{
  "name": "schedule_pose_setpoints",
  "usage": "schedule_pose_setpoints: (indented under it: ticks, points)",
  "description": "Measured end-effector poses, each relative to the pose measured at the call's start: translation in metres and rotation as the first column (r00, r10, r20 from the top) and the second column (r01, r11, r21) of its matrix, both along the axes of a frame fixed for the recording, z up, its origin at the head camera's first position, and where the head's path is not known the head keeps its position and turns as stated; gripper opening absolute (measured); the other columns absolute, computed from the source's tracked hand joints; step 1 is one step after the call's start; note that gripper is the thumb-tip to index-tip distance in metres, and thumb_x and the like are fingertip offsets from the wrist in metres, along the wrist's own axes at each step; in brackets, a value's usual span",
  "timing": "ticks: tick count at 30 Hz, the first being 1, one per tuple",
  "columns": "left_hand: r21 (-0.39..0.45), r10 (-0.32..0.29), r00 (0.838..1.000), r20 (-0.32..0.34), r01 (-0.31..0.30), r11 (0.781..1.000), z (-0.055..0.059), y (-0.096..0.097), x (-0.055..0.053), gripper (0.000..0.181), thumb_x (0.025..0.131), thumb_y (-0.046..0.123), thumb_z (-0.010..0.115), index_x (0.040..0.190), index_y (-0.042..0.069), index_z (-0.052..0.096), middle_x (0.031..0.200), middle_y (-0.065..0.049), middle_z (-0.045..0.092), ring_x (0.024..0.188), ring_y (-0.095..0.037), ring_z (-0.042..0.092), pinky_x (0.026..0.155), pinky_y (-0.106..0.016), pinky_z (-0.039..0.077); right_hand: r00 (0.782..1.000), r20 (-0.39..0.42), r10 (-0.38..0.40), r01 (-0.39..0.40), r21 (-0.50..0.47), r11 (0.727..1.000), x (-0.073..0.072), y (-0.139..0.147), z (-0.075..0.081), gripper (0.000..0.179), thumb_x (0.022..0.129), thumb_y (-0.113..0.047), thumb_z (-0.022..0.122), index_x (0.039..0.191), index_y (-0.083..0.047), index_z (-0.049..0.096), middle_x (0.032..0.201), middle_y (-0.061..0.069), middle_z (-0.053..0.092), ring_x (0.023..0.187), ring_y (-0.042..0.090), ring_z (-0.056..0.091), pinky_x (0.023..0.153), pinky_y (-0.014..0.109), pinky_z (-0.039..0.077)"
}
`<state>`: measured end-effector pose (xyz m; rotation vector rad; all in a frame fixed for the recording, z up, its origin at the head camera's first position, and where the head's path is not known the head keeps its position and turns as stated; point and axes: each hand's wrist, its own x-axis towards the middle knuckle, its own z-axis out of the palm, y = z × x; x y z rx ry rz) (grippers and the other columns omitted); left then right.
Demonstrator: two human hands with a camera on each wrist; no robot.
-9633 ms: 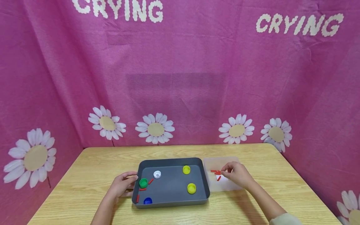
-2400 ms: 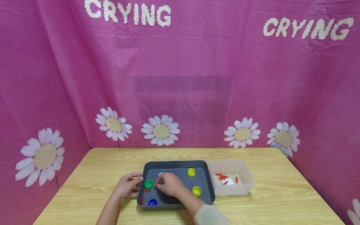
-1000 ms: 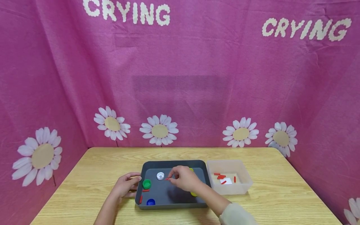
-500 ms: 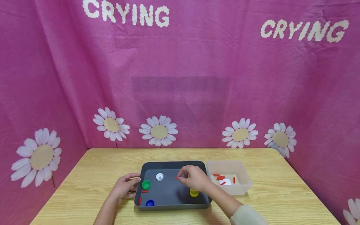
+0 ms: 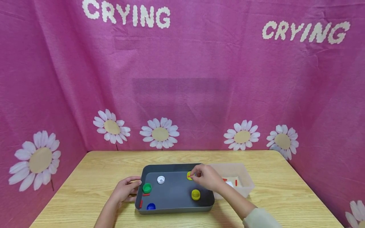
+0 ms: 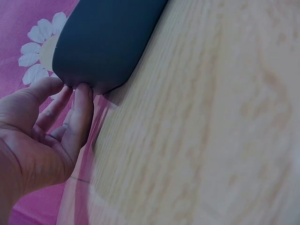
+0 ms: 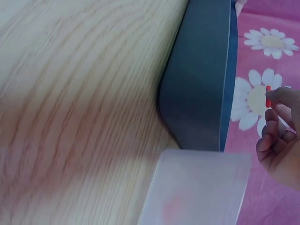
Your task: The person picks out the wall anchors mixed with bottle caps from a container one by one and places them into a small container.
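My right hand (image 5: 207, 177) pinches a small red stick (image 7: 268, 96) between thumb and fingertips. In the head view the stick overlaps the far yellow bottle cap (image 5: 188, 176) at the right of the dark grey tray (image 5: 174, 210). My left hand (image 5: 124, 190) holds the tray's left end, its fingertips against the wall (image 6: 105, 51). Inside the tray are a white cap (image 5: 161, 180), a green cap (image 5: 146, 188), a blue cap (image 5: 151, 206) and a nearer yellow cap (image 5: 195, 194). Two red sticks (image 5: 146, 195) lie near the green and blue caps.
A translucent plastic box (image 5: 246, 186) stands against the tray's right side. Red sticks (image 5: 236, 182) and a white piece (image 5: 229, 184) lie in it, partly hidden by my right hand. The wooden table (image 5: 114, 158) ends at a pink flowered cloth (image 5: 182, 104).
My right hand has been in the box, then lifted the red stick from between the green and white caps. It has carried it right to the far yellow cap. My left hand stays put.
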<state>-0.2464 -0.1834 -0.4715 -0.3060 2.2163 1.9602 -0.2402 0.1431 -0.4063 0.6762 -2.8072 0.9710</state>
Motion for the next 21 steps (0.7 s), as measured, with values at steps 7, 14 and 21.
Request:
schedule_pose_setpoints:
  ticks: [7,14,21]
  points:
    - [-0.011,0.010,1.000,0.010,-0.010,1.000,0.001,0.000,0.000,0.040,0.088,0.021,0.064,0.123,0.003,0.057,0.090,-0.006,0.064,0.070,-0.016,0.065,0.061,-0.036,0.057,0.999,0.022,-0.027,0.028,-0.020,0.999,-0.002,0.017,0.003,0.006,0.085,-0.015,0.067,0.084,-0.009,0.068,0.064,-0.005,0.048,0.055,0.006,0.040,0.050,0.020,0.035]
    - [-0.016,0.016,1.000,0.019,-0.015,1.000,0.000,0.000,0.001,0.038,0.088,0.021,0.064,0.121,0.004,0.058,0.091,-0.006,0.063,0.070,-0.016,0.065,0.061,-0.036,0.057,0.998,-0.003,-0.057,0.057,-0.014,0.998,-0.004,0.036,0.001,0.006,0.084,-0.015,0.066,0.084,-0.010,0.068,0.064,-0.006,0.049,0.054,0.005,0.041,0.048,0.020,0.037]
    - [-0.016,0.004,1.000,0.015,-0.003,1.000,0.001,0.000,0.000,0.039,0.088,0.022,0.063,0.123,0.004,0.057,0.090,-0.005,0.063,0.070,-0.016,0.065,0.060,-0.035,0.057,0.995,-0.003,-0.101,0.101,-0.032,0.994,-0.006,0.053,0.002,0.003,0.083,-0.014,0.067,0.085,-0.010,0.068,0.064,-0.003,0.048,0.048,0.004,0.042,0.044,0.020,0.036]
